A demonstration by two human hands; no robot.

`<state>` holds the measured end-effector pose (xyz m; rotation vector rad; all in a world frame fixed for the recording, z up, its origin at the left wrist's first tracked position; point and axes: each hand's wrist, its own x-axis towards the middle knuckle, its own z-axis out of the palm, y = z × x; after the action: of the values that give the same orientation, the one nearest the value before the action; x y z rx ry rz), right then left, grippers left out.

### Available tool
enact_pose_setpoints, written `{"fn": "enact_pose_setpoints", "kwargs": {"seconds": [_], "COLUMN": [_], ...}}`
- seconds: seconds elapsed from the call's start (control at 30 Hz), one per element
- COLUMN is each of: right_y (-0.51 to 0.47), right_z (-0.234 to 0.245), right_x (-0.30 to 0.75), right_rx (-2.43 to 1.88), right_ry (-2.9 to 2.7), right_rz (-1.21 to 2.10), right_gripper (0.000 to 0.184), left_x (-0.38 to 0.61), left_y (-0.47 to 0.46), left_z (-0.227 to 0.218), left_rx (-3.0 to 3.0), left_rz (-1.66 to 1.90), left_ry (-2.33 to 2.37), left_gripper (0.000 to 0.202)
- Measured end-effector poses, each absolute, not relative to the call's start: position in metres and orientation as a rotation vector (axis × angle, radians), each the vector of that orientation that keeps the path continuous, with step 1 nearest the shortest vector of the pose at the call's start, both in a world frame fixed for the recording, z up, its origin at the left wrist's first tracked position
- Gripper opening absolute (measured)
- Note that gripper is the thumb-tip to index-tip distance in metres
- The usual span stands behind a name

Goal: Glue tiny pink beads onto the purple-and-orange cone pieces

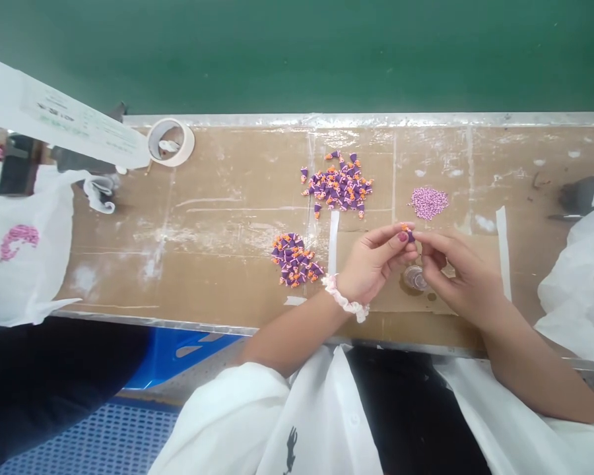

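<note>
White coat sleeves [257,409] lead up to two bare forearms, with a frilly white scrunchie [344,298] around the left wrist. The left hand [376,260] is curled, thumb and forefinger pinching a small purple-and-orange piece [408,232] above the bench. The right hand [462,274] reaches in from the other side, its fingertips [418,237] closed at that same piece. Below the hands stands a small glass bottle [414,278] on the cardboard-covered bench [212,290]. Just left of them lies a heap of matching pieces [294,259]. Farther up are a second heap [337,186] and, to its right, a mound of pink beads [428,202]. A roll of masking tape [171,142] sits far left, near the bench's metal edge [376,120]. Beyond that lies a green surface [297,53].
</note>
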<state>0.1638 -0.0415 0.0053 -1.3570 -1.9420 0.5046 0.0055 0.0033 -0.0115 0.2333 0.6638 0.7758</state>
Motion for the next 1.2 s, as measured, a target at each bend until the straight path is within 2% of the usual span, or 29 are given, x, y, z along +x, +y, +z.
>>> {"fn": "enact_pose_setpoints", "kwargs": {"seconds": [0.17,0.27,0.37,0.57,0.7,0.83,1.2], "right_y": [-0.042,-0.042,-0.042,-0.040,-0.043,-0.046,-0.048], "right_z": [0.003,0.002,0.004,0.017,0.023,0.024,0.022], "right_x": [0.164,0.165,0.165,0.174,0.187,0.190,0.186], "right_rx": [-1.328,-1.305,-1.303,-1.362,-1.367,-1.345,-1.345], "right_ry": [-1.982,-2.035,-2.069,-1.952,-2.197,-2.408,-2.497], "right_rz": [0.488,0.437,0.420,0.611,0.650,0.637,0.602], "right_gripper": [0.054,0.057,0.055,0.048,0.052,0.046,0.044], "left_x": [0.009,0.009,0.008,0.003,-0.001,-0.003,0.000], "left_y": [-0.002,-0.003,-0.002,0.005,0.011,0.013,0.011], "left_z": [-0.010,-0.009,-0.008,-0.008,-0.008,-0.009,-0.009], "left_rx": [0.335,0.362,0.390,0.421,0.405,0.346,0.313], "left_rz": [0.886,0.892,0.873,0.823,0.841,0.828,0.850], "left_ry": [0.758,0.785,0.764,0.698,0.772,0.784,0.770], "left_gripper": [0.041,0.042,0.042,0.039,0.038,0.041,0.032]}}
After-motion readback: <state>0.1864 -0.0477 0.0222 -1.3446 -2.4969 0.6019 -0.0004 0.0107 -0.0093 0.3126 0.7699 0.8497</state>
